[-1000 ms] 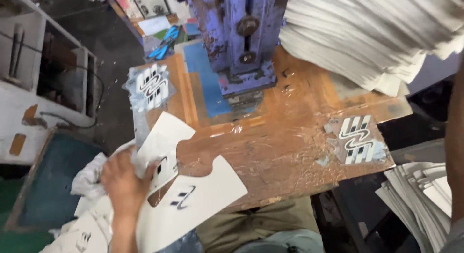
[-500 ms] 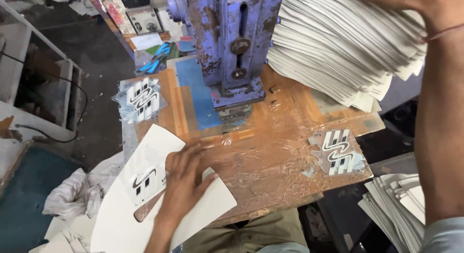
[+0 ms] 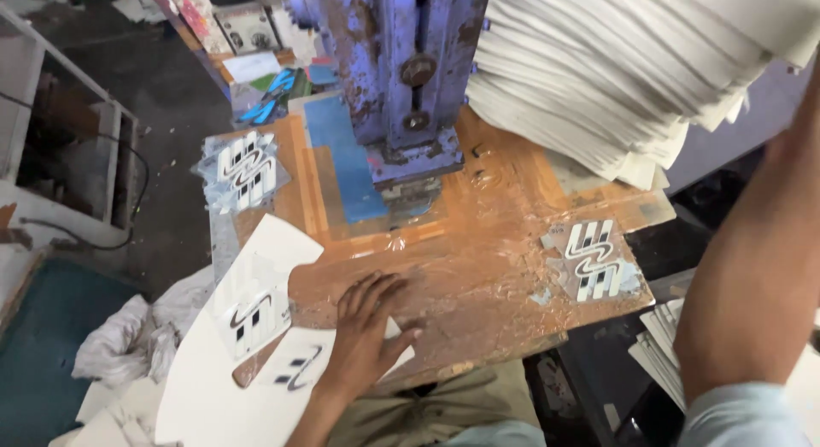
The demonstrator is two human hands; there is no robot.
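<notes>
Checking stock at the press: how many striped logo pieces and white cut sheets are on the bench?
Striped logo pieces: 3
White cut sheet under the left hand: 1
Stack of white sheets: 1
Total: 5

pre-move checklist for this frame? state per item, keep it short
1. Left hand flat on the white curved cut-out sheet: ok, the palm presses it onto the orange plastic-wrapped worktable.
2. Sheet fully supported: not ok, its lower part hangs past the table's near edge.
3. Area under the blue rusted press head free of fingers: ok, the hand lies well short of it.
4. Right hand's grip on the thick stack of white sheets: cannot tell, the hand is out of frame, only the forearm shows.
5. Black-and-white wavy-stripe pieces out of the hand's way: ok, they lie at the table's right and left sides.
</notes>
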